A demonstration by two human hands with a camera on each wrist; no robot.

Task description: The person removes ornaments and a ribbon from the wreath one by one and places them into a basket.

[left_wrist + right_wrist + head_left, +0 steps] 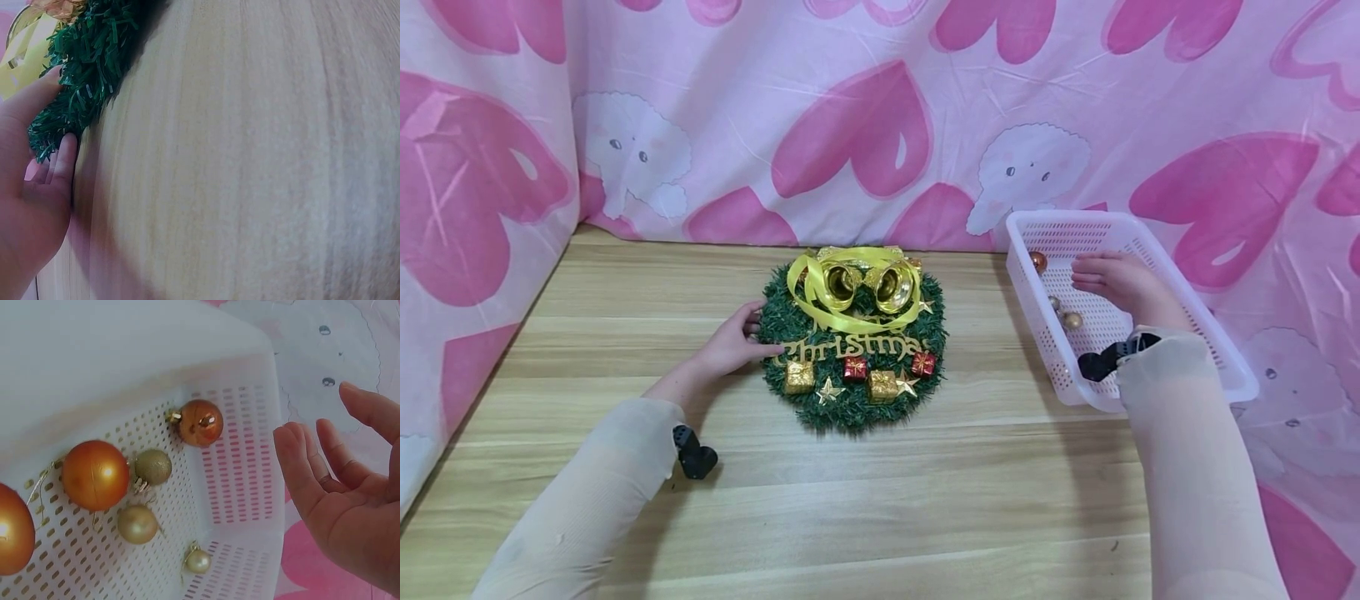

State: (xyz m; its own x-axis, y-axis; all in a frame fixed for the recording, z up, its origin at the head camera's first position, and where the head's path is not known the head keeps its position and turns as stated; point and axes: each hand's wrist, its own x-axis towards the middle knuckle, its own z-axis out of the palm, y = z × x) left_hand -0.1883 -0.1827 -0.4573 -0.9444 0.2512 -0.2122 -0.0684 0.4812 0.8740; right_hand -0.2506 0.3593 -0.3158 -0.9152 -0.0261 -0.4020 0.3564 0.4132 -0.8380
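Observation:
A green Christmas wreath (850, 417) lies flat on the wooden table, trimmed with gold lettering, small gift boxes, stars, a yellow ribbon (827, 319) and two gold bells (893, 286). My left hand (737, 337) grips its left edge, thumb over the garland and fingers at its side and below. Above a white plastic basket (1030, 308) hovers my right hand (1120, 283), fingers loosely extended and holding nothing. Inside the basket, the right wrist view shows a matte orange bauble (94, 475), a shiny copper one (200, 423) and several smaller gold ones.
A pink heart-patterned cloth (737, 125) hangs behind and along both sides of the table (820, 517). The basket stands at the right, close to the cloth. Each wrist carries a black camera (696, 458).

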